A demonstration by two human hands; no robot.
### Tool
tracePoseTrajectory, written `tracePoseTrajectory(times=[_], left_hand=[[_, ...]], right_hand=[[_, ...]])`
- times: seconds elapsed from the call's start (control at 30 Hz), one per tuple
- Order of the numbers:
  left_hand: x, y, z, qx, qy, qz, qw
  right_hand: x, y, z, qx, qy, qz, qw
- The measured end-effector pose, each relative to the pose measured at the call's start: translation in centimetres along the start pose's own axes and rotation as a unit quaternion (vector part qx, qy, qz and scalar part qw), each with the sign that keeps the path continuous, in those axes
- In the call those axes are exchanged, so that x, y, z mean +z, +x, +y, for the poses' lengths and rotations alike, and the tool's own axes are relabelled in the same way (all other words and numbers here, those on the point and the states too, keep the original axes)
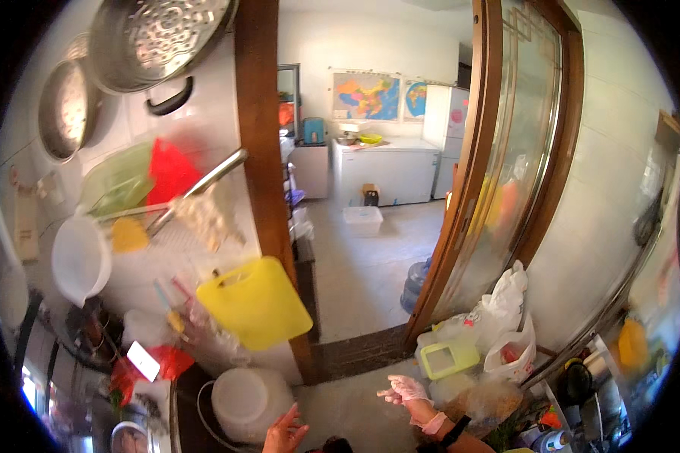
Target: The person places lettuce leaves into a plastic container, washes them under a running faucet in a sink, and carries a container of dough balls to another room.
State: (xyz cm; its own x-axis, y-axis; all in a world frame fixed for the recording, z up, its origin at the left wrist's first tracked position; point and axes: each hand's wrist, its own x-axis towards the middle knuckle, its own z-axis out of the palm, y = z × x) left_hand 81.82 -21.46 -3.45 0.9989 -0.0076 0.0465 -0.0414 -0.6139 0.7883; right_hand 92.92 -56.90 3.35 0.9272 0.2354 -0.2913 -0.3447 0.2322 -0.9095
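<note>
My left hand [285, 431] is at the bottom edge, bare, its fingers apart with nothing in them, just right of a white lidded bucket [248, 403]. To its right, my right hand [402, 390] wears a thin translucent glove, with a dark band on the wrist. Its fingers are partly bent, the index finger and others pointing left, and no object shows in them. Beyond it on the floor are a container with a yellow-green lid [449, 358] and a white plastic bag [510, 354]. A yellow cutting board [256, 303] hangs above the bucket.
A wooden doorframe [260, 113] and sliding glass door [515, 170] flank an opening. Beyond stand a white chest freezer [385, 172], a clear plastic bin [362, 219] and a water jug [415, 283]. Steamer pans [65, 110] hang at left; a counter [161, 407] and kitchenware are at the sides.
</note>
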Motion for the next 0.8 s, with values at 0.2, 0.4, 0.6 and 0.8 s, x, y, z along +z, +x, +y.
tracePoseTrajectory(times=[0.2,0.4,0.6,0.8], left_hand=[[1.2,20.6,11.4,0.045,-0.223,-0.073,0.971],[6.1,37.1,11.6,0.029,-0.325,-0.156,0.932],[9.6,54.5,12.8,-0.156,-0.276,-0.148,0.937],[11.0,68.1,15.4,-0.116,-0.416,-0.066,0.899]], right_hand=[[-5.3,12.4,-9.5,-0.061,-0.048,0.004,0.997],[-12.2,28.0,-12.0,0.027,0.015,0.021,0.999],[-16.4,46.4,-21.3,0.036,0.051,-0.019,0.998],[-16.9,65.2,-30.6,0.029,0.040,-0.196,0.979]])
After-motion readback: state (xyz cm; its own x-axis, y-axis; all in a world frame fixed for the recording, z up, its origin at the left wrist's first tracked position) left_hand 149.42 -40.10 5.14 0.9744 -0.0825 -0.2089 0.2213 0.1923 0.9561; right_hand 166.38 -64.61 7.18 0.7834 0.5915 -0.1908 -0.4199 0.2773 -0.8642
